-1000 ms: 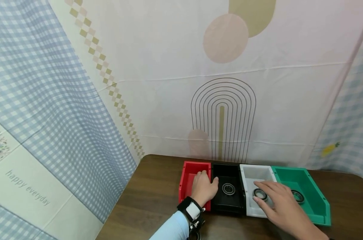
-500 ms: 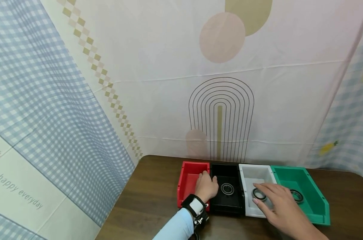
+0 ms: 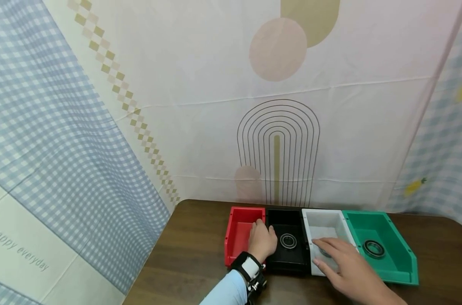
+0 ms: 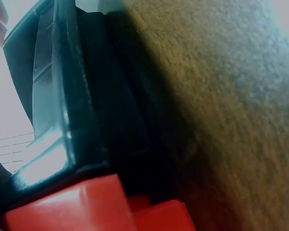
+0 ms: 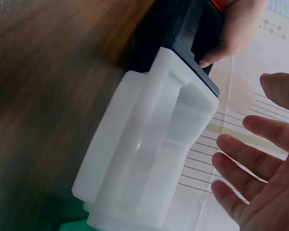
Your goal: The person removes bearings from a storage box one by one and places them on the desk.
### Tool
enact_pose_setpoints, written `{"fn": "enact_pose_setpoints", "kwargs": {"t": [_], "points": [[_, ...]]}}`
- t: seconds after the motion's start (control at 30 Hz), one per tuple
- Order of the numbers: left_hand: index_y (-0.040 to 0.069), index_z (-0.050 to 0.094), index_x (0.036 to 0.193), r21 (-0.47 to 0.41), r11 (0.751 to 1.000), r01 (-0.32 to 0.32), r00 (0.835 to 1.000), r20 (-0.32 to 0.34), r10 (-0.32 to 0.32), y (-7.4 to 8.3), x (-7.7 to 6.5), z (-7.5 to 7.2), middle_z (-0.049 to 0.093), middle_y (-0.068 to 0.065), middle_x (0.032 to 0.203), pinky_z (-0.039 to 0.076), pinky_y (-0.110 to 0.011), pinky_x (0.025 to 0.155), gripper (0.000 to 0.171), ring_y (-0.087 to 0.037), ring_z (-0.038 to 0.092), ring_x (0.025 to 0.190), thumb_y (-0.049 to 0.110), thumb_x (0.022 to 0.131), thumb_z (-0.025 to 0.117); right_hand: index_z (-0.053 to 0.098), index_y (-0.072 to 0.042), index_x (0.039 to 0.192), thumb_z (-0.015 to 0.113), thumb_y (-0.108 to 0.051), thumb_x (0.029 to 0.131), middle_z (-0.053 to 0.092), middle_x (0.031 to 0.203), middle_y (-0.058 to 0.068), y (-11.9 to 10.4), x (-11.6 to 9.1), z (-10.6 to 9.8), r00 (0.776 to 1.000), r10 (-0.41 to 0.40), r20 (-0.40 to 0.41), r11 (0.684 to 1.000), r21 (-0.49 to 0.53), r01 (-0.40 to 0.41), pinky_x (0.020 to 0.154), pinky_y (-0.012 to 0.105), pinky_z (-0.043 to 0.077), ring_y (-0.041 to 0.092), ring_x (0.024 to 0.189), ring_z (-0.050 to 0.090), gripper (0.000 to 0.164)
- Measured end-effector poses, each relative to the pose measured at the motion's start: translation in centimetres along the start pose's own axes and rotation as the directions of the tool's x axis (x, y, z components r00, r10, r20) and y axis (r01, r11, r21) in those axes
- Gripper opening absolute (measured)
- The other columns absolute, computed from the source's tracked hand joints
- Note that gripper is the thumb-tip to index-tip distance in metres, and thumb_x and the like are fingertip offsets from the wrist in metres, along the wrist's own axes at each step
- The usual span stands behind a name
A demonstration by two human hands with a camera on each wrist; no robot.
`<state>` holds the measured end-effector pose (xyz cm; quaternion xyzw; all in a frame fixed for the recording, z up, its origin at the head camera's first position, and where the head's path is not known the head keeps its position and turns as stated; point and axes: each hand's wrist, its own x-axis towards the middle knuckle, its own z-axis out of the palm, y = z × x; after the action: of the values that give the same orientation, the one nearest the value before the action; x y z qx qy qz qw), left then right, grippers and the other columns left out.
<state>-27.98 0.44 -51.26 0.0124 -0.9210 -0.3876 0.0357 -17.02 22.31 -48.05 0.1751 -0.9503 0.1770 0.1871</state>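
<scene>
White plastic bin [image 3: 324, 219], smooth and boxy; round ring [image 3: 365, 249] in the green bin [image 3: 399, 262]; right hand [image 3: 345, 264] above the white one, fingers spread; left hand [image 3: 262, 243] at the red bin [image 3: 239, 237], pinch unclear.

A red bin [image 3: 238, 237], a black bin [image 3: 286, 220] and a white bin [image 3: 320, 231], all open-topped, are set side by side. A ring-shaped bearing [image 3: 282, 242] is laid flat in the black bin; a second bearing [image 3: 324, 253] is mostly hidden in the white.

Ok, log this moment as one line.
left hand: at red bin | right hand: open above white bin | black bin: ring inside | green bin: ring inside
</scene>
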Motion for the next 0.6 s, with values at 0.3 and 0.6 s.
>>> {"fn": "enact_pose_setpoints", "kwargs": {"t": [0.3, 0.6], "points": [[-0.008, 0.059, 0.133, -0.003, 1.000, -0.006, 1.000, -0.011, 0.006, 0.0, -0.3, -0.2, 0.064, -0.026, 0.127, 0.058, -0.057, 0.095, 0.041, -0.042, 0.066, 0.113, 0.024, 0.108, 0.061, 0.075, -0.019, 0.133, 0.080, -0.039, 0.096, 0.074, 0.127, -0.005, -1.2, 0.5, 0.6, 0.998, -0.051, -0.020, 0.999, 0.001, 0.051, 0.093, 0.050, 0.061, 0.021, 0.116, 0.070, 0.042], [-0.011, 0.056, 0.140, -0.011, 1.000, -0.007, 1.000, -0.005, 0.007, 0.2, -0.5, -0.4, 0.062, -0.030, 0.137, 0.056, -0.060, 0.100, 0.046, -0.047, 0.064, 0.121, 0.023, 0.109, 0.058, 0.077, -0.019, 0.129, 0.084, -0.033, 0.093, 0.074, 0.126, -0.002, -2.1, 1.5, 1.6, 0.991, -0.120, -0.052, 0.993, 0.006, 0.121, 0.094, 0.048, 0.061, 0.021, 0.116, 0.071, 0.039]]}}
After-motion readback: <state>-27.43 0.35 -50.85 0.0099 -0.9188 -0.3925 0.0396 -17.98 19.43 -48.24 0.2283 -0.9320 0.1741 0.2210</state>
